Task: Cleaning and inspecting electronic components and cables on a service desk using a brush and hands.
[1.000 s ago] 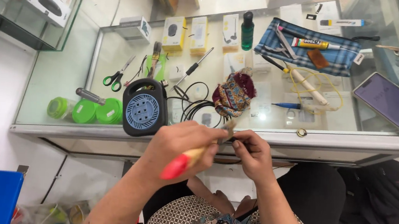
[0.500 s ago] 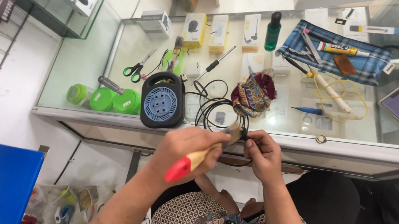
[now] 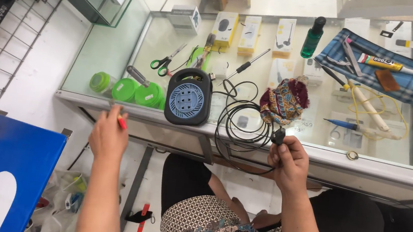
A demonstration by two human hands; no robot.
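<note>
1. Right now the step in hand looks like work on a small black plug (image 3: pixel 278 136) at the end of a coiled black cable (image 3: pixel 238 126); the right hand (image 3: pixel 289 162) holds the plug up at the front edge of the glass table (image 3: pixel 373 167), just below a patterned cloth bundle (image 3: pixel 283 101).
2. The right hand's fingers are closed round the plug, thumb and forefinger pinching it, with the cable looping back onto the table and hanging a little over its edge.
3. The left hand (image 3: pixel 108 137) is out to the left, well apart from the plug, near the table's front edge below the green round containers (image 3: pixel 135 92). It is curled shut on a red-handled tool (image 3: pixel 121 122), of which only the red end shows; the tip is hidden, so I cannot tell what kind of tool it is.
4. Both forearms rise from the lap, the left angled outward and the right nearly upright, wrist bent toward the table.
5. My judgement: the tool and the plug are apart, so the work on the plug is paused. To carry on, the left hand would need to bring the tool's tip back to the plug while the right keeps it steady and turned to face the tool.
6. Close by stand a round black-and-blue cable reel (image 3: pixel 188 98), and green-handled scissors (image 3: pixel 163 62) farther back.
</note>
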